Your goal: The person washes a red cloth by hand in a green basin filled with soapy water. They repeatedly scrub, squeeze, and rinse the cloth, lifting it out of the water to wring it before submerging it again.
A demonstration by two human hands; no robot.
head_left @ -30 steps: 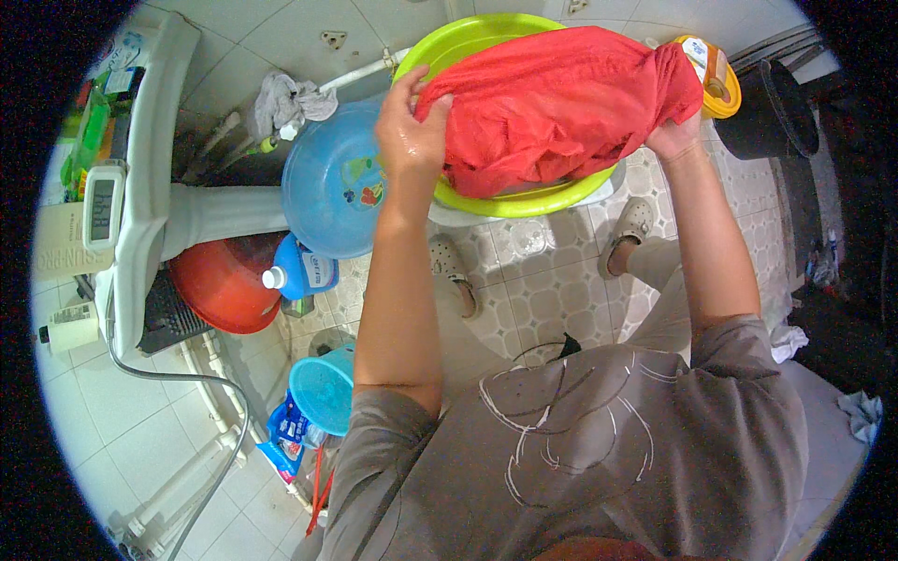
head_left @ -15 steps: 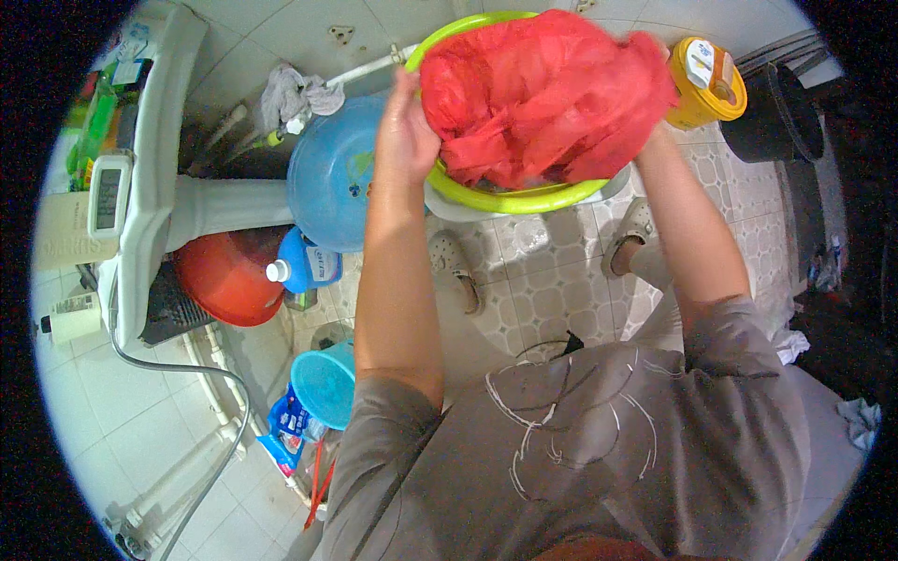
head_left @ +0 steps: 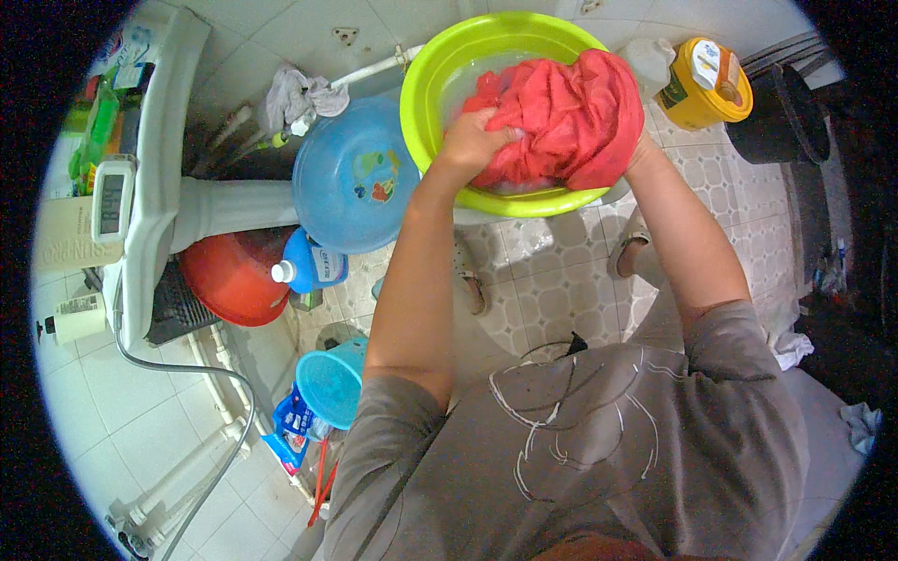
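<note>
A wet, bunched red cloth [head_left: 571,117] lies over the right part of a lime-green basin [head_left: 426,79], which has cloudy water in it. With its fingers closed on the cloth's left side, my left hand [head_left: 475,148] reaches over the basin's near rim. My right hand [head_left: 640,157] holds up the cloth's right side at the rim; its fingers are hidden behind the folds.
Left of the basin stand a translucent blue basin [head_left: 318,201], a red basin [head_left: 229,285] and a blue bottle [head_left: 309,262]. A white pedestal sink [head_left: 168,122] is at far left. Right are a yellow bucket [head_left: 692,98] and a black bin [head_left: 772,122]. Nearer sits a turquoise bucket [head_left: 327,388].
The red cloth has come down and gathered to the right, uncovering the basin's left side and water. My left hand has moved right and inward, from an open palm to a grip on the cloth.
</note>
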